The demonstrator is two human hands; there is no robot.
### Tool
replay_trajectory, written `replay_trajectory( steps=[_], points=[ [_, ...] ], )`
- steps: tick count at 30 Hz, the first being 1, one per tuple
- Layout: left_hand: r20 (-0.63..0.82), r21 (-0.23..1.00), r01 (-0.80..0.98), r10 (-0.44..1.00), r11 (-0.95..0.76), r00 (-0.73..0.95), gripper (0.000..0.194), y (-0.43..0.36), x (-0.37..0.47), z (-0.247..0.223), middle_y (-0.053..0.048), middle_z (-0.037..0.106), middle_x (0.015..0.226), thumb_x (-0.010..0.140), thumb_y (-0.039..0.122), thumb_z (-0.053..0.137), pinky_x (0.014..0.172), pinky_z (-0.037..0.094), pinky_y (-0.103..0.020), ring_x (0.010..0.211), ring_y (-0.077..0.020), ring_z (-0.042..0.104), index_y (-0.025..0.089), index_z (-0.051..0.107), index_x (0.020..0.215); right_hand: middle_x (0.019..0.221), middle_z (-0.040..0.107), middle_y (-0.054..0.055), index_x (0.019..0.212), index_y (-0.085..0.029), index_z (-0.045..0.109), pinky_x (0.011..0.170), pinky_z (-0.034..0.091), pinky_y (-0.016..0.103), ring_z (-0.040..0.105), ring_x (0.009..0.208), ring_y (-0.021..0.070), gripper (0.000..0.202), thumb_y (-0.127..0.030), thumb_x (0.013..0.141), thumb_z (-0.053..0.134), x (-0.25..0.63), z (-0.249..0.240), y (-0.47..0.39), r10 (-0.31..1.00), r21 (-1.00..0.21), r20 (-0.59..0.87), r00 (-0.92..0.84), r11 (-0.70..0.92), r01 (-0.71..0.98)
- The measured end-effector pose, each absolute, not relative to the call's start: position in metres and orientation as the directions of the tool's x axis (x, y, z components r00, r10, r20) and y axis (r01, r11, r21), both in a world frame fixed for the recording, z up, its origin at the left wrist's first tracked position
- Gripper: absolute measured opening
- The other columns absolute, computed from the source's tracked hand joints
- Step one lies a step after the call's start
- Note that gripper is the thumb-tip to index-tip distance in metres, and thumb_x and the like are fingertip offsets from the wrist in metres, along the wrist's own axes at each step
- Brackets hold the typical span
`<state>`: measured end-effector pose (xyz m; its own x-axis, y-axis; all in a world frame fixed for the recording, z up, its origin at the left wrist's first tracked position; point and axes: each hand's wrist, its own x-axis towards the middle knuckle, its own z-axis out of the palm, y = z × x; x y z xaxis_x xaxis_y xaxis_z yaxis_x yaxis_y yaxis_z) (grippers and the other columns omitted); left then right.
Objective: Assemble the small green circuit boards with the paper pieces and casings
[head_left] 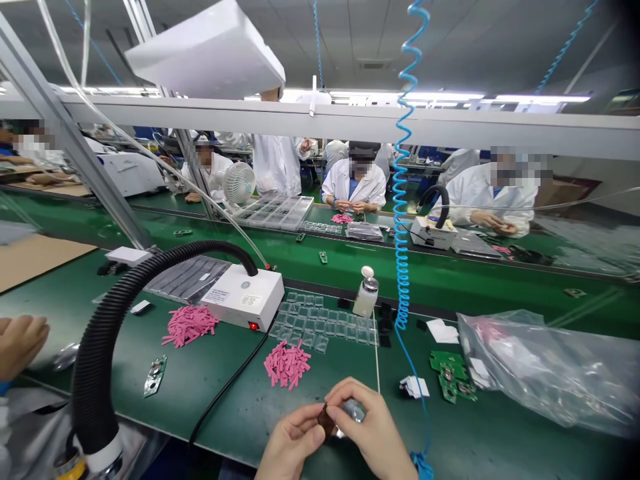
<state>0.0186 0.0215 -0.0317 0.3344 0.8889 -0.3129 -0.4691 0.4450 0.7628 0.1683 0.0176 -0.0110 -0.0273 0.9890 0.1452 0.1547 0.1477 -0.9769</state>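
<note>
Head view, left hand: your left hand pinches a small dark piece between thumb and fingers, low in the view.
Head view, right hand: your right hand grips the same piece from the other side, its thumb and fingertips closed on it.
Dark piece: it sits between your two hands, over the near part of the green table; your fingers cover much of it.
Shiny item: a silvery item shows by your right fingers, mostly hidden; you cannot tell from here whether it is held.
Pink strips: the nearer pile lies just beyond your hands, and a second pile lies farther left, beside the white box.
Clear pieces: rows of clear plastic pieces lie between the white box and the white bottle.
Right side: green circuit boards lie beside a clear plastic bag, and the blue coiled hose hangs between them and the bottle.
Left side: a single circuit board lies near the black hose; a co-worker's hand is at the edge.
</note>
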Motion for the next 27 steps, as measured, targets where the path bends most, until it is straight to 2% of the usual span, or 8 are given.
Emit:
replay_trajectory(
  steps=[3,7,11,15,20,27],
  points=[
    [-0.304,0.753,-0.464,0.872,0.467,0.384,0.039,0.020,0.020,-0.034,-0.013,0.075,0.076,0.052,0.038,0.084,0.088,0.044,-0.044,0.081,-0.0292,0.067,0.015,0.077,0.083,0.081,0.064,0.004,0.066,-0.018,0.060,0.067,0.048,0.026,0.061,0.076,0.0169,0.009,-0.015,0.075,0.060,0.170,-0.008,0.019,0.994,-0.991,0.080,-0.068,0.087,0.097],
    [-0.338,0.687,-0.504,0.844,0.523,0.416,0.041,0.022,0.021,-0.049,-0.014,0.075,0.083,0.053,0.039,0.084,0.089,0.044,-0.042,0.084,-0.0278,0.067,0.015,0.076,0.086,0.079,0.062,0.004,0.064,-0.018,0.057,0.071,0.046,0.027,0.059,0.075,0.0165,0.010,-0.014,0.073,0.059,0.170,-0.012,0.020,0.995,-0.994,0.091,-0.048,0.094,0.060],
    [-0.404,0.624,-0.525,0.815,0.578,0.417,0.041,0.024,0.021,-0.057,-0.012,0.074,0.088,0.055,0.037,0.084,0.088,0.045,-0.037,0.082,-0.0227,0.066,0.014,0.076,0.088,0.080,0.061,0.004,0.065,-0.018,0.056,0.072,0.045,0.027,0.059,0.076,0.0166,0.011,-0.020,0.075,0.061,0.167,-0.020,0.020,0.995,-0.995,0.097,-0.015,0.098,0.014],
    [-0.452,0.580,-0.537,0.790,0.613,0.413,0.036,0.024,0.021,-0.051,-0.010,0.075,0.084,0.060,0.036,0.082,0.084,0.047,-0.030,0.077,-0.0175,0.066,0.014,0.075,0.088,0.078,0.060,0.004,0.064,-0.018,0.056,0.070,0.045,0.027,0.058,0.075,0.0168,0.016,-0.026,0.075,0.064,0.166,-0.026,0.020,0.996,-0.996,0.092,0.012,0.092,-0.010],
    [-0.509,0.526,-0.581,0.777,0.621,0.369,0.028,0.023,0.021,-0.048,-0.008,0.076,0.086,0.061,0.032,0.081,0.081,0.049,-0.028,0.075,-0.0153,0.067,0.016,0.074,0.083,0.080,0.061,0.005,0.066,-0.018,0.057,0.071,0.046,0.028,0.059,0.077,0.0182,0.019,-0.031,0.074,0.067,0.168,-0.037,0.021,0.998,-0.997,0.044,0.046,0.047,-0.062],
    [-0.578,0.552,-0.585,0.778,0.594,0.245,0.022,0.025,0.019,-0.050,-0.012,0.075,0.095,0.067,0.025,0.078,0.085,0.050,-0.030,0.084,-0.0189,0.068,0.014,0.073,0.085,0.081,0.066,0.007,0.070,-0.017,0.057,0.068,0.049,0.029,0.063,0.073,0.0185,0.024,-0.039,0.076,0.062,0.175,-0.055,0.026,0.997,-0.999,-0.050,0.062,-0.048,-0.019]
  ],
)
